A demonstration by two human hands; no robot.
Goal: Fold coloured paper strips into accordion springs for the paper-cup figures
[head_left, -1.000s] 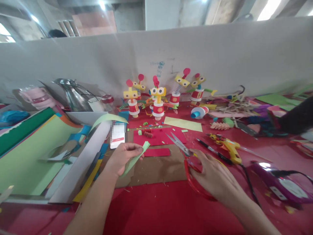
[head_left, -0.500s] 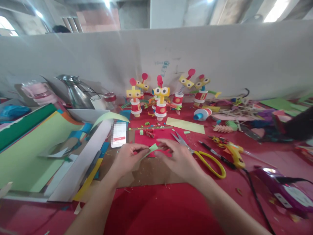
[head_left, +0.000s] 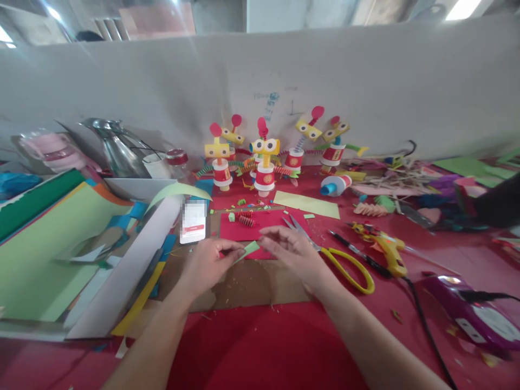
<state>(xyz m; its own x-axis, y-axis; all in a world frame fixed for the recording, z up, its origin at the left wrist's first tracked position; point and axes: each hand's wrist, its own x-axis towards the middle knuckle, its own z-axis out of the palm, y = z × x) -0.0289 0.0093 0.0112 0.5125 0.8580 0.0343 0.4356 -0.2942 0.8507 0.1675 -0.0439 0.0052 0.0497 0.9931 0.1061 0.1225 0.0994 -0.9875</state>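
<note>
The left hand (head_left: 211, 261) pinches the green strip (head_left: 248, 250); beside it, the right hand (head_left: 290, 252) curls loosely.

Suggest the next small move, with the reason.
I'd probably bring the right hand's thumb and fingers together on the free end of the green paper strip: the left hand pinches the strip, its tip points at the parted right fingers, and the scissors lie on the table, out of both hands. Contact there is unclear.

My left hand (head_left: 213, 262) is at the center of the frame, thumb and forefinger pinched together. My right hand (head_left: 290, 252) hovers just right of it, fingers loosely curled. Both bare forearms angle in from the bottom edge.
</note>
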